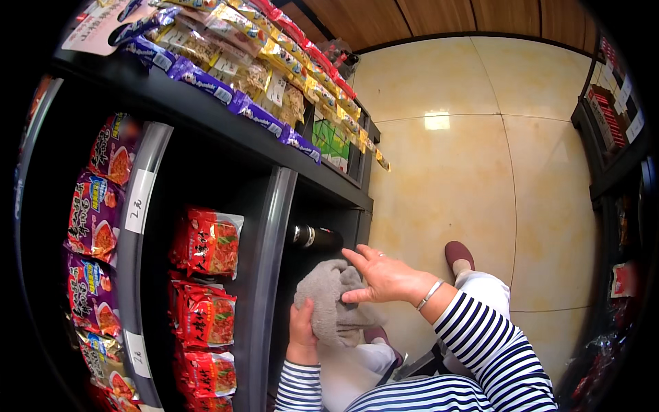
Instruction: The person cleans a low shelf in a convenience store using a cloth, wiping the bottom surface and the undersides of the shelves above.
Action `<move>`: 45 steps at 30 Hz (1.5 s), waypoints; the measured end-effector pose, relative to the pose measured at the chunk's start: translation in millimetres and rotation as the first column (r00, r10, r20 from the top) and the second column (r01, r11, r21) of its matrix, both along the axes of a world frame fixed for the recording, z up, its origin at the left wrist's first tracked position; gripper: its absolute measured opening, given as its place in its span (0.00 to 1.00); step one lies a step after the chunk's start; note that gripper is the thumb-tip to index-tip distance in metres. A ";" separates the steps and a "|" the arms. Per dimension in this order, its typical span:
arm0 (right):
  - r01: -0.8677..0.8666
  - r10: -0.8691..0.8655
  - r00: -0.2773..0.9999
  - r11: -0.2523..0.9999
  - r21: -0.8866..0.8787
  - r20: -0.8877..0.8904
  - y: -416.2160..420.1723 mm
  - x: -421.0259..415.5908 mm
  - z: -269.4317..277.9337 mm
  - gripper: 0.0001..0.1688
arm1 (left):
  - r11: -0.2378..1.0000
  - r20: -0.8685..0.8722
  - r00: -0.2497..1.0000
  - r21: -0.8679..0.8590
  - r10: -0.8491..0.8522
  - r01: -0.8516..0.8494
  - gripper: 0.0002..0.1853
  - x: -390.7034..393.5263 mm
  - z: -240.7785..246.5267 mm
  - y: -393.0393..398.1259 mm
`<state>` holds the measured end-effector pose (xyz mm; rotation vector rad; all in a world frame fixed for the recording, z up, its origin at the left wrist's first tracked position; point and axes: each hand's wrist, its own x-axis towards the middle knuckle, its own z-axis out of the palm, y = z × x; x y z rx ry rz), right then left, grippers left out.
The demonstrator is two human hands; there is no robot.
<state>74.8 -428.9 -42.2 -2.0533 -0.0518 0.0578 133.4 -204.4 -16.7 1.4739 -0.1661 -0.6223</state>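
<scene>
A crumpled grey cloth (pixel 329 288) is bunched in front of the lower shelf. My left hand (pixel 302 329) grips its near left side, thumb on top. On the cloth's right, my right hand (pixel 383 275) has its fingers and thumb spread, with the thumb tip at the folds. Whether that thumb presses on the fabric, I cannot tell. Just beyond the cloth, a black cylindrical bottle (pixel 319 238) with silver bands lies on its side on the shelf.
Red snack packets (pixel 213 314) and purple noodle packets (pixel 95 216) fill the shelves at left, behind clear plastic edge strips (pixel 280 232). Above hang blue, yellow and red snack sachets (pixel 247 110). Tiled floor (pixel 443 180) lies to the right, with another rack (pixel 607 170) at the far right.
</scene>
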 end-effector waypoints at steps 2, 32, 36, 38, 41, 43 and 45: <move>-0.034 0.036 0.999 0.997 0.068 -0.032 5.2 4.0 -6.0 0.59 | 0.969 -0.106 0.993 -0.247 -0.047 0.019 0.37 -3.3 0.9 -3.9; 0.121 -0.062 0.972 0.959 0.256 -0.225 62.0 9.5 -17.8 0.33 | -0.045 -0.756 -0.051 -0.028 -0.653 0.999 0.41 -152.5 -239.0 17.4; 0.099 -0.057 0.966 0.982 0.158 -0.251 63.5 0.8 -9.8 0.34 | -0.019 -0.752 0.029 0.055 -0.659 0.998 0.46 -150.6 -224.2 7.9; 0.144 -0.084 0.967 0.959 0.246 -0.239 63.5 -2.1 -18.9 0.34 | -0.055 -0.757 -0.004 0.042 -0.654 0.998 0.49 -153.2 -236.8 10.0; 0.200 -0.112 0.958 0.922 0.333 -0.265 59.9 1.0 -42.1 0.34 | -0.035 -0.821 -0.087 -0.082 -0.564 0.996 0.58 -148.7 -238.4 3.5; 0.168 -0.041 0.929 0.932 0.321 -0.367 51.2 -3.5 -30.3 0.36 | -0.031 -0.817 -0.102 -0.102 -0.568 0.994 0.57 -137.7 -216.1 -16.5; 0.066 0.019 0.967 0.946 0.319 -0.256 44.9 -9.7 -23.7 0.34 | -0.001 -0.836 -0.046 -0.054 -0.547 0.999 0.54 -124.6 -214.7 -10.6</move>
